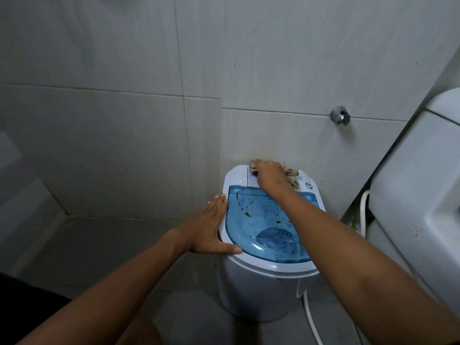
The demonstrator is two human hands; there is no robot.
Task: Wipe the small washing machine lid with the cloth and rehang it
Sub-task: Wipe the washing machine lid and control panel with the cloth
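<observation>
A small white washing machine [263, 290] stands on the floor against the tiled wall. Its see-through blue lid [261, 227] is down and carries brown specks and smears. My right hand [270, 175] presses a beige, dirty cloth [291, 173] onto the white back panel of the machine, behind the lid; most of the cloth is hidden under the hand. My left hand [211, 227] lies flat with fingers together against the machine's left rim, holding nothing.
A chrome wall fitting [340, 115] sticks out of the tiles above and right of the machine. A large white appliance [413, 195] stands close on the right. A white hose [312, 317] runs down across the floor. Grey tiled floor spreads to the left.
</observation>
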